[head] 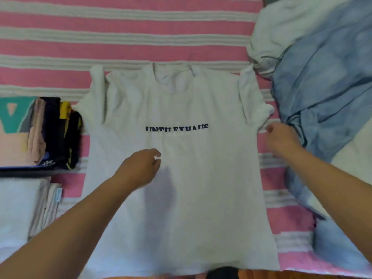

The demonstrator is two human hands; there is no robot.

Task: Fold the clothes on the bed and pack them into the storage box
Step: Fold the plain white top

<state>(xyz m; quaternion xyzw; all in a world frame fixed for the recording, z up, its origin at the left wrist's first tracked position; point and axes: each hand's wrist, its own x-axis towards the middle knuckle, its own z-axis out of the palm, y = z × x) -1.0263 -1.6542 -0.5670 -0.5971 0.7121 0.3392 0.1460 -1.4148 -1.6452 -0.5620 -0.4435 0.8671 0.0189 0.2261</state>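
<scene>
A white T-shirt [181, 188] with dark lettering across the chest lies spread flat, front up, on the pink-and-white striped bed [120, 27]. Both sleeves are folded inward. My left hand [141, 168] hovers over the middle of the shirt below the lettering, fingers loosely curled and holding nothing. My right hand [279, 137] is at the shirt's right edge under the sleeve, fingers curled; whether it pinches the fabric is unclear. No storage box is clearly in view.
Folded clothes in dark, peach and teal colours [40, 133] are stacked at the left. Folded white items [24, 208] lie below them. A pile of loose blue and white garments [322, 81] covers the bed's right side.
</scene>
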